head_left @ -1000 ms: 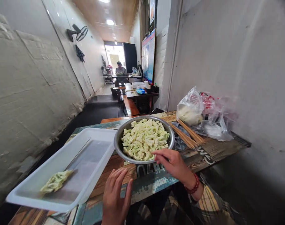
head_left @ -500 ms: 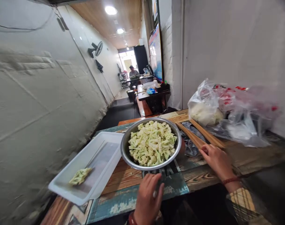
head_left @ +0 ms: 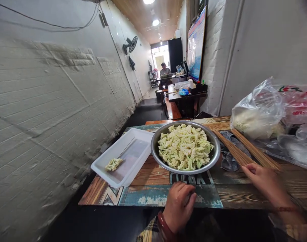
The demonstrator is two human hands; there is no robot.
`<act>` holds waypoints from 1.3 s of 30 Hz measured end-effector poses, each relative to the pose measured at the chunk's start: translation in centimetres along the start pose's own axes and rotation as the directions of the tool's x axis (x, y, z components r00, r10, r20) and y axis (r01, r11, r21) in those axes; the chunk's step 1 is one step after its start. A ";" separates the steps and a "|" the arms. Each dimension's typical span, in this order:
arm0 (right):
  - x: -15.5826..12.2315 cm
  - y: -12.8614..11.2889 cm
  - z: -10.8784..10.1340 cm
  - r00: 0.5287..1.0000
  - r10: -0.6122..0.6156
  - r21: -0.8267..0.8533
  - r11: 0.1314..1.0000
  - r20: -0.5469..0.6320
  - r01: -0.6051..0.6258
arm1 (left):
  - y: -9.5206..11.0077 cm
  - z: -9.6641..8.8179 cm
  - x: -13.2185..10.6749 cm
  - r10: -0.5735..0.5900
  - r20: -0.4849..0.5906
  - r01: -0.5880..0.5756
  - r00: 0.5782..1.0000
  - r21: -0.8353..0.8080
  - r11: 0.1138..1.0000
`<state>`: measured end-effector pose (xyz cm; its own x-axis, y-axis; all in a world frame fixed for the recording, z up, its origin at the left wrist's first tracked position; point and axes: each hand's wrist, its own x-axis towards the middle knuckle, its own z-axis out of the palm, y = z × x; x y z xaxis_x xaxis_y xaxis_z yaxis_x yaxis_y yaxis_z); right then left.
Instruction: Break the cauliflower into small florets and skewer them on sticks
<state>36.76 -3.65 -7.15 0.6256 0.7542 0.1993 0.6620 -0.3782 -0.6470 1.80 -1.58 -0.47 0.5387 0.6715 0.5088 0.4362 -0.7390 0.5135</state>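
A metal bowl (head_left: 157,156) heaped with cauliflower florets (head_left: 185,146) stands on the painted wooden table (head_left: 153,196). My left hand (head_left: 179,205) rests curled at the table's near edge, just below the bowl; its fingers are closed and I cannot make out anything in them. My right hand (head_left: 263,179) reaches over the near ends of a bundle of bamboo skewers (head_left: 240,151) lying right of the bowl, fingers bent onto them and blurred. Left of the bowl sits a white plastic tray (head_left: 140,161) holding one skewered cauliflower piece (head_left: 113,164).
Clear plastic bags (head_left: 261,114), one with cauliflower inside, lie at the table's right against the wall. A dark cloth (head_left: 227,159) lies between bowl and skewers. A brick wall runs along the left. Further tables and a seated person (head_left: 164,70) are down the corridor.
My right hand moved from the bowl's rim to the skewer bundle on the right. My left hand drew back and curled at the table edge. The view swung left.
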 end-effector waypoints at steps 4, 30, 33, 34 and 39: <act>-2.2 -1.0 -0.2 0.942 0.161 0.354 0.897 0.295 -0.264 | 0.1 0.1 -0.1 0.001 -0.004 -0.001 1.000 -0.031 1.000; -16.7 -16.7 2.5 0.877 -0.312 0.775 0.625 0.365 -0.100 | 0.2 -2.3 -1.1 -0.293 0.200 0.346 0.935 -0.327 0.879; -17.4 -16.4 1.3 0.809 -0.387 0.703 0.709 0.442 -0.044 | 0.2 -3.2 -0.6 -0.177 0.075 0.182 0.981 -0.057 0.982; -17.5 -16.3 0.7 0.802 -0.429 0.696 0.718 0.416 0.023 | 0.2 -3.5 -0.3 -0.129 0.065 0.127 0.989 0.037 0.991; -16.3 -15.3 -0.2 0.809 -0.586 0.497 0.712 0.032 0.496 | 0.8 -3.8 0.9 0.067 0.151 -0.108 0.986 0.285 0.952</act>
<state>16.47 -10.26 -0.38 0.1051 0.8492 0.5174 0.5767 0.3718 -0.7274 -0.09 -1.36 2.99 0.6692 0.6045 0.4321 0.5625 -0.7921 0.2370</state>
